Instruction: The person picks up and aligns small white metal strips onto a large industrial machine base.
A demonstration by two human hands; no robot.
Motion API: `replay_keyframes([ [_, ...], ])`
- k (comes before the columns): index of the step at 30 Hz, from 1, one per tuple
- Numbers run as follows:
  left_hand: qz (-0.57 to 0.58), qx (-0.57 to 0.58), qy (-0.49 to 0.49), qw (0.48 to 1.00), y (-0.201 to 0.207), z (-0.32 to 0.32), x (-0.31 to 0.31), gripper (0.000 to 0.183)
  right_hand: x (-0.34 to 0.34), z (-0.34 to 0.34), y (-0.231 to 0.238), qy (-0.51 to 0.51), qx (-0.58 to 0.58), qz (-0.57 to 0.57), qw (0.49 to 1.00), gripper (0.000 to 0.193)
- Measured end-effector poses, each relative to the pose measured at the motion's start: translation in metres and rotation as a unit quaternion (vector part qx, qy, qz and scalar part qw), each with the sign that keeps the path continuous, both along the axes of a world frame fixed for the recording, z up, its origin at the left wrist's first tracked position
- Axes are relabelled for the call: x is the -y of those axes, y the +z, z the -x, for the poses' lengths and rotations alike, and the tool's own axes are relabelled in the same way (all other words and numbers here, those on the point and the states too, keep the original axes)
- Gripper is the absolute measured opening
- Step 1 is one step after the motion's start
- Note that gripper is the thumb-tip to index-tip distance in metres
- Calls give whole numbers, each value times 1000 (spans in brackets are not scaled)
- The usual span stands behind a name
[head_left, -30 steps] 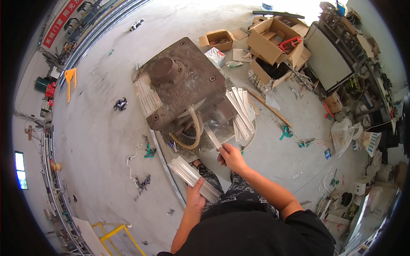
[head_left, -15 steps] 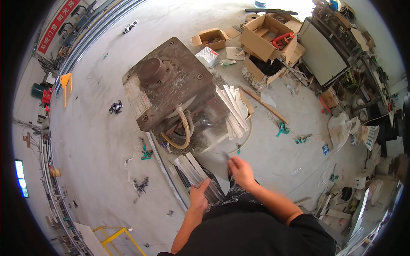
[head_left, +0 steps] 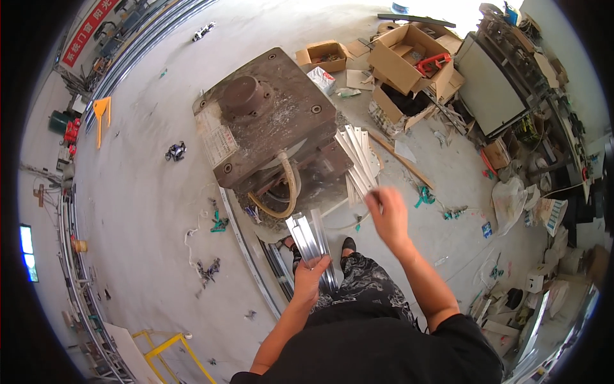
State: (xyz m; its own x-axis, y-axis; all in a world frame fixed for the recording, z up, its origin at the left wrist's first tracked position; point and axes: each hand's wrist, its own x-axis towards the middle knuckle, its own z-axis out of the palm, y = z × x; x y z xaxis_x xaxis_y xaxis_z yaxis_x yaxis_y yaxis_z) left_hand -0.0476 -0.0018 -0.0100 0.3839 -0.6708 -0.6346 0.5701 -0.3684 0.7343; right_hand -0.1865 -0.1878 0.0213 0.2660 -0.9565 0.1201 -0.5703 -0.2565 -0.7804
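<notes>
My left hand point(head_left: 309, 280) is closed around several short silver aluminium profiles point(head_left: 304, 237), held tilted in front of my legs. Further right and forward is my right hand point(head_left: 390, 216), blurred by motion, its fingers bent. It is at the near end of a fanned stack of pale metal strips point(head_left: 359, 163); whether it touches or grips one cannot be made out. That stack lies against the right side of a heavy brown machine point(head_left: 281, 105) with a round boss on top. A yellowish hose point(head_left: 291, 185) loops from the machine's near side.
Longer profiles point(head_left: 276, 265) and a metal rail point(head_left: 242, 240) lie left of my legs. Open cardboard boxes point(head_left: 403, 61) stand at the back right, one holding a red tool point(head_left: 432, 63). A wooden strip point(head_left: 409, 168) and green scraps point(head_left: 424, 196) lie on the floor point(head_left: 160, 224).
My left hand has lifted the profiles up and a little to the right. My right hand has moved from before my legs forward and right to the strip stack. The view has shifted slightly.
</notes>
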Motion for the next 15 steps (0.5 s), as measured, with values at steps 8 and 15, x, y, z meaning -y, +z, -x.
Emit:
replay_keyframes([
  [8,55,-75,-8,996,19,-2,18,19,-109,-14,-15,196,72,-171,963,27],
  [15,37,-3,2,999,5,-23,-4,15,-63,-15,-25,157,215,-454,850,14],
])
